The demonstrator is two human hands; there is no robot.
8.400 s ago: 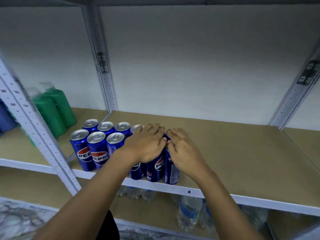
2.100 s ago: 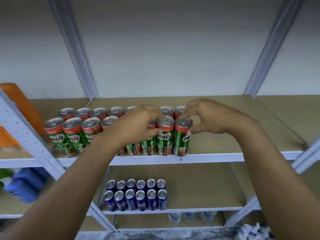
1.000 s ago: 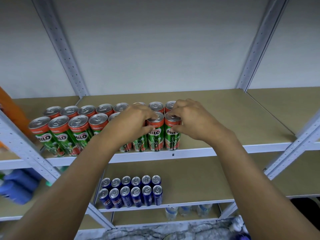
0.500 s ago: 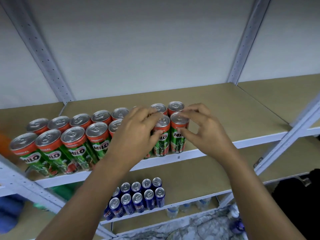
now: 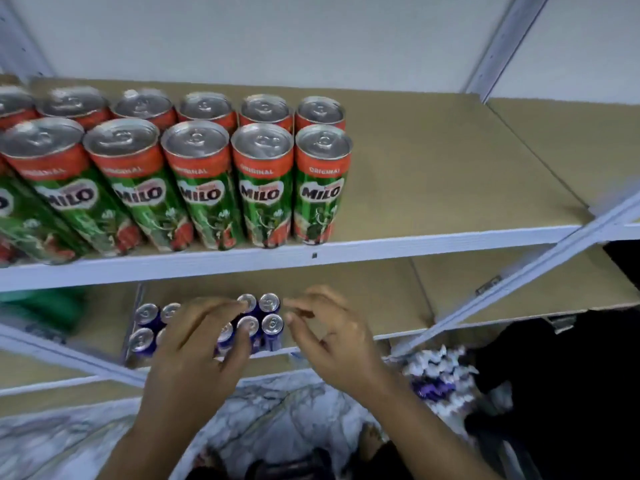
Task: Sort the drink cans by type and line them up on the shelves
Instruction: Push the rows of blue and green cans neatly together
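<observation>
Green and red Milo cans stand in two rows on the upper shelf, flush with its front edge. Blue Pepsi cans stand in two rows on the shelf below. My left hand and my right hand hover side by side below the upper shelf, in front of the blue cans. Both have loosely curled fingers and hold nothing. The left hand hides the middle blue cans.
Grey-white shelf uprights run diagonally. The right half of both shelves is bare board. A green object sits on the left lower shelf. Marble-patterned floor and a crumpled white and purple wrapper lie below.
Both hands have left the Milo cans and dropped below the upper shelf. The view has moved closer to the Milo cans.
</observation>
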